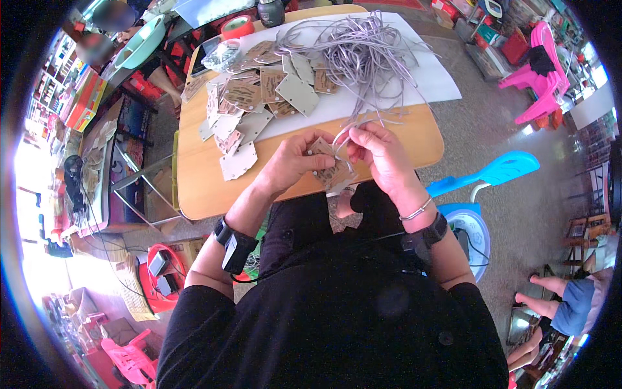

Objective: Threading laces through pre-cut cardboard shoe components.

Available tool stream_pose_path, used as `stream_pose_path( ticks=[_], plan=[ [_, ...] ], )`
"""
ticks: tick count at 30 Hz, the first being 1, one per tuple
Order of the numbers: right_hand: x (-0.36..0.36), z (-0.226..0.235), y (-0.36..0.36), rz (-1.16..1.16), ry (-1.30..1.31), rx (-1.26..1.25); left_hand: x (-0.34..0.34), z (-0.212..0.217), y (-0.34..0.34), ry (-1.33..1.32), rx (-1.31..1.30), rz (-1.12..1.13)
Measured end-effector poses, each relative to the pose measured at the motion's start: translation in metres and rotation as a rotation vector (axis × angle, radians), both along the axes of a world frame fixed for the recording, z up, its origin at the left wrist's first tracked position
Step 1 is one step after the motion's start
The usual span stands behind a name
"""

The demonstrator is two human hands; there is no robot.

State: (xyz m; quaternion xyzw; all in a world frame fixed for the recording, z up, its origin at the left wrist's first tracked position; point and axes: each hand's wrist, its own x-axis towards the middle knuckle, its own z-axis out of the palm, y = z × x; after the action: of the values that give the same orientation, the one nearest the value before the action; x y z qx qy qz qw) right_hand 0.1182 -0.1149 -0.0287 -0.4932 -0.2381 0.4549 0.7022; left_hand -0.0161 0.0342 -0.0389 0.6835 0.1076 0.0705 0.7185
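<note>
My left hand (293, 163) pinches a small brown printed card tag (334, 176) at the near edge of the wooden table (201, 185). A thin grey cord (344, 131) passes between my right thumb and fingers and meets the tag near its top. Whether it runs through a hole there is too small to tell. My right hand (383, 154) is closed on that cord, just right of the tag. Farther off lies a loose pile of similar tags (298, 96), some pale side up. A tangled heap of grey cords (369, 55) rests on a white sheet (435, 83).
At the table's far side are a roll of red tape (237, 27), a clear plastic bag (223, 55) and a dark jar (271, 13). Right of me stand a blue plastic seat (492, 172) and a pink chair (541, 74). A red basin (153, 293) stands low at left.
</note>
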Motion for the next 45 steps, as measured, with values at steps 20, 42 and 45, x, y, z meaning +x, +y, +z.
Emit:
stream_pose_path(
  ticks=[20, 42, 45],
  plan=[
    [-0.007, -0.002, 0.022, -0.236, 0.293, 0.24, 0.029, -0.011, -0.019, -0.274, -0.757, -0.075],
    [-0.008, -0.012, 0.012, -0.055, -0.308, 0.021, 0.026, -0.012, -0.015, -0.325, -0.416, 0.408],
    [-0.001, -0.004, 0.007, -0.134, -0.457, -0.035, 0.015, -0.002, -0.002, -0.22, -0.599, 0.22]
  ],
)
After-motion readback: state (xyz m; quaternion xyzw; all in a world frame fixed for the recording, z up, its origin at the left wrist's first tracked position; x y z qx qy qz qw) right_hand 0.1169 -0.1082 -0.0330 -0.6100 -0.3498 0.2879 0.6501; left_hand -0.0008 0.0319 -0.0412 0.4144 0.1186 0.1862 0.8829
